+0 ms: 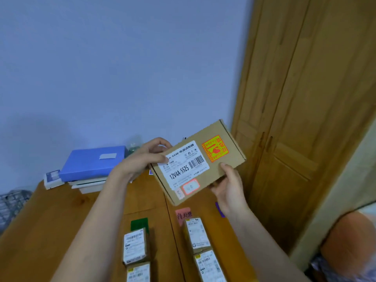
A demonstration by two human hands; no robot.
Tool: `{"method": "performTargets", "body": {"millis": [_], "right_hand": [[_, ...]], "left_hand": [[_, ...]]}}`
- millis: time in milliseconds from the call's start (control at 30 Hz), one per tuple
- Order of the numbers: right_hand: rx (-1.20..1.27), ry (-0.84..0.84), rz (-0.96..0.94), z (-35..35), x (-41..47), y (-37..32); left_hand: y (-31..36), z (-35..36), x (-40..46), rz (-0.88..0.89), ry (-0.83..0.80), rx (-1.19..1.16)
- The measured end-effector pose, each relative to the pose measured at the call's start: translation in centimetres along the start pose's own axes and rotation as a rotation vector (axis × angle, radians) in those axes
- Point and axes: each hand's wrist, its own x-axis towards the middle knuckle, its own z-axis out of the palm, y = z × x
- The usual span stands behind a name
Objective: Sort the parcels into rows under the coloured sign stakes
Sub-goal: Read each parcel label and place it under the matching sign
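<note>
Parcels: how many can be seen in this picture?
5. One held parcel is up in both hands; two lie below the green sign, two below the pink sign. More may lie out of view.

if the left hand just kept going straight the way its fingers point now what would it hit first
Probably only the cardboard parcel it already holds: the left hand points right, fingers on the parcel's left end. Beyond that, likely the wooden door, though depth is unclear.
</note>
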Motion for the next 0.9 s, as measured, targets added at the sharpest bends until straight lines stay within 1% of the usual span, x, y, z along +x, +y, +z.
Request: {"method": "performTargets", "body": {"millis": [100,167,333,467,600,700,767,900], "right_hand": [[-0.276,0.033,-0.007,0.4,2.5,0.1],[-0.423,0.035,0.017,0.2,4.1,0.7],[-0.586,0.086,0.178,-3.2,7.6,2.4],[-0.725,0.143,0.281,-8.5,9.6,3.5],[-0.777,0.204,0.349,-15.0,11.6,3.6],[-0.852,0.251,0.406,-20.1,13.2,3.1],[-0.896,0.256,0.45,-23.4,14.2,2.9],[-0.932,0.246,0.552,-29.3,15.6,3.0]], "left_hand": [[-4.4,0.8,0.7,-0.147,-0.046,0.031],[-6.9,2.6,0.9,-0.215,-0.005,0.001],[-12.9,8.2,1.5,-0.331,0.131,-0.112],[-16.4,12.4,3.0,-0.45,0.135,-0.157],[-19.0,17.2,5.6,-0.518,0.101,-0.129],[-21.0,21.8,7.7,-0.603,0.11,-0.143],[-22.2,24.7,9.1,-0.66,0.114,-0.18],[-24.6,29.5,11.2,-0.772,0.112,-0.166]]}}
